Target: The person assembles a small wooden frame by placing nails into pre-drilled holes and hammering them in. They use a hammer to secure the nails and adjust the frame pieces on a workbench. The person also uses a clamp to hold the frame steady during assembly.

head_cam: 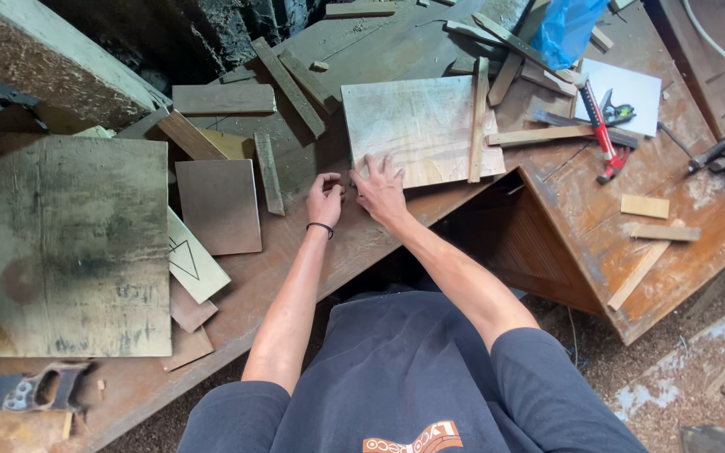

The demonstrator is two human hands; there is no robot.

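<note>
Sawdust and offcuts cover a worn wooden bench (362, 243) in a cluttered workshop, seen from above the person's head.

Both hands meet at the near-left corner of a pale plywood panel (417, 130). The right hand (381, 191) lies flat with fingers spread, fingertips on the panel's near edge, apparently pinning the sheet to the bench so it stays put. The left hand (325, 200), a dark band at its wrist, sits just left of it with fingers curled in toward the thumb, as if pinching something small at the corner; what it has hold of, if anything, is too small to tell.

A thin batten (478, 122) lies along the panel's far-right side, past the right hand's fingertips, probably as a straight edge or a piece being fitted. Beyond that, well right of the hands, a red clamp (602, 134) rests on a white sheet (631, 84), with short blocks (644, 205) nearer the bench's right end.

Left of the left hand lie a brown square board (218, 205) and a narrow strip (268, 174), and further left a large stained board (65, 247). A handsaw (35, 390) rests near the bench's front edge, well to the left and closer to the body than either hand, within reach.
</note>
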